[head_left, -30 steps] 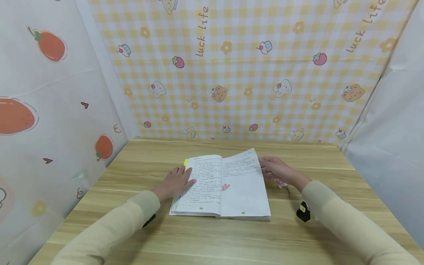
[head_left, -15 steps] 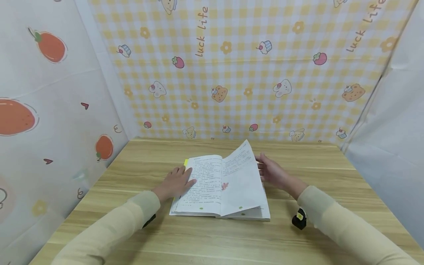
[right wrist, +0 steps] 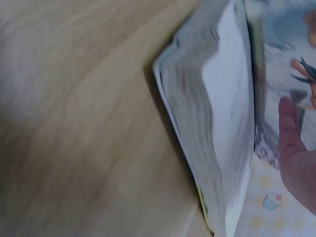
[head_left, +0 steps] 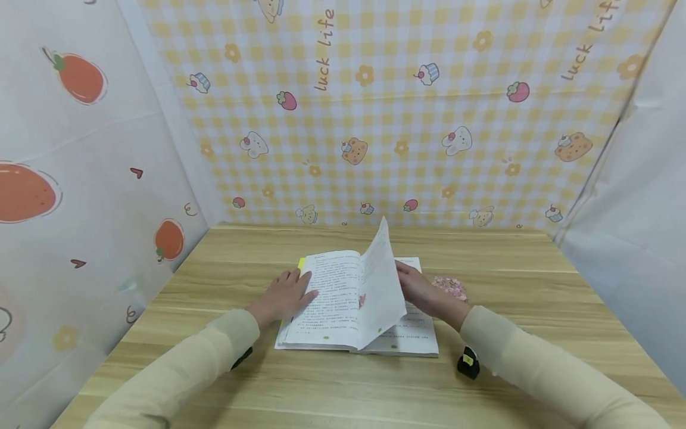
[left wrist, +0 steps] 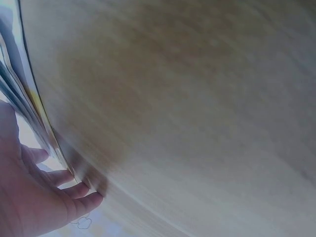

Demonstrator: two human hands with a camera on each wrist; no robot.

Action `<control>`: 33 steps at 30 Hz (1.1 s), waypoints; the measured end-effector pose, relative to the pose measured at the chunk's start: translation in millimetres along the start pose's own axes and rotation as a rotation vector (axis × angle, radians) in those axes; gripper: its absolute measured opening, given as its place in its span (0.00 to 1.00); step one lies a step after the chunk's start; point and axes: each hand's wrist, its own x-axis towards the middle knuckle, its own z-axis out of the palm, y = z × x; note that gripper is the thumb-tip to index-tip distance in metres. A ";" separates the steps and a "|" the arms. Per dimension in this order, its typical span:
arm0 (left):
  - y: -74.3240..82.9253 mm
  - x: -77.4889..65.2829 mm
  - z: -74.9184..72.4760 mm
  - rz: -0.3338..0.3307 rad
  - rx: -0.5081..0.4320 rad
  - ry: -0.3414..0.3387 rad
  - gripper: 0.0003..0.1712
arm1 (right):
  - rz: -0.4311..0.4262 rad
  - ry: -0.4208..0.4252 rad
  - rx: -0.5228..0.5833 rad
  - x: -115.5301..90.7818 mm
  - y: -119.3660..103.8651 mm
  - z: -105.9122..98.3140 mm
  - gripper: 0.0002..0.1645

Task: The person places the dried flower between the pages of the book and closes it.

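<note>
An open book (head_left: 331, 298) lies on the table, text on its left page. My left hand (head_left: 284, 298) rests on the left page's outer edge with fingers spread; its fingertips (left wrist: 91, 200) show by the book's side in the left wrist view. One right-hand page (head_left: 382, 292) stands raised and curved, its top corner pointing up. Behind it, my right hand (head_left: 426, 292) pushes the sheet with extended fingers, partly hidden. The right wrist view shows the thumb (right wrist: 290, 126) straight against the page's illustrated back, and the book's thick page block (right wrist: 190, 108) below.
A small cluster of pink flowers (head_left: 451, 288) lies right of the book, near my right wrist. A black device with a yellow mark (head_left: 468, 362) sits under the right cuff. The wooden table (head_left: 321, 393) ends at a checked curtain (head_left: 402, 119).
My right hand has moved left from the book's right edge, and the page has lifted from nearly flat to almost upright. More of the page beneath shows. The left hand has stayed put.
</note>
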 end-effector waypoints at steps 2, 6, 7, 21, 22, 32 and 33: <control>0.2 -0.2 -0.4 0.002 0.000 0.001 0.40 | -0.050 -0.024 -0.073 1.8 1.9 6.2 0.34; 1.0 -0.8 -1.2 0.009 -0.013 0.008 0.39 | -0.188 -0.080 -0.309 5.0 4.2 18.4 0.39; 0.9 -0.9 -1.1 0.012 -0.014 0.012 0.39 | -0.212 -0.089 -0.389 5.1 4.5 21.1 0.41; -5.1 -2.5 -0.3 0.079 0.041 0.041 0.33 | -0.494 -0.300 -1.136 7.4 15.1 41.3 0.54; -6.3 -2.9 -0.2 0.097 0.054 0.052 0.33 | -0.521 -0.305 -1.164 7.9 15.8 42.1 0.53; -24.1 -4.1 3.2 0.220 0.036 0.164 0.28 | -0.651 -0.328 -1.296 13.8 21.5 45.2 0.49; -25.2 -4.1 3.4 0.216 0.023 0.165 0.27 | -0.655 -0.334 -1.303 14.5 22.2 45.3 0.49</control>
